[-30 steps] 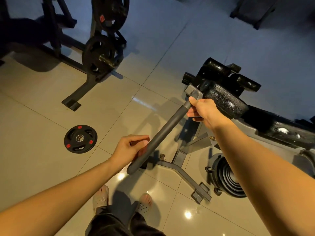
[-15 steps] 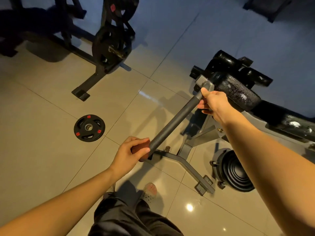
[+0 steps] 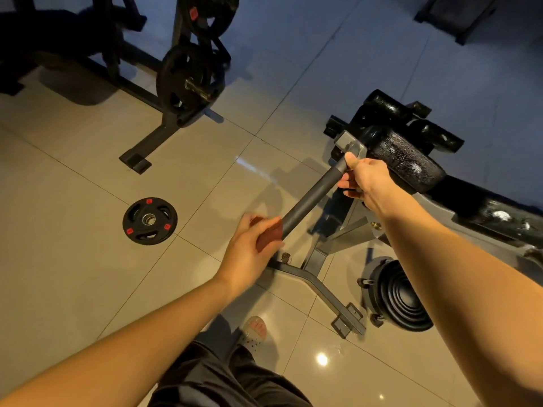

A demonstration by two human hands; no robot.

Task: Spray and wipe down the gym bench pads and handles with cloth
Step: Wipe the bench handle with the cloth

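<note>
trousers and a sandalled foot (image 3: pixel 254 331) sit at the bottom edge of the view, on the tiled floor (image 3: pixel 73 274). just above them the left hand (image 3: pixel 249 248) is wrapped around the near end of the grey handle bar (image 3: pixel 311 198), fingers curled over a reddish-brown cloth (image 3: pixel 269 235) pressed against it. the hand is blurred, so the exact lay of the fingers is unclear. the step in hand looks like wiping the bar along its length. to do it well, the cloth should wrap the full round of the bar and travel in one firm pull from end to end, with a twist of the wrist to catch the underside, then cover the very tip. further up, the right hand (image 3: pixel 363 179) is clenched around the top of the bar, thumb laid along it, just below the grey bracket (image 3: pixel 349 143), steadying it. it will need to shift so that its own patch gets wiped too. beyond lies the black roller pad (image 3: pixel 408 163), beaded with spray droplets and probably next. a loose weight plate (image 3: pixel 150 221) lies on the floor well off to the left.
</note>
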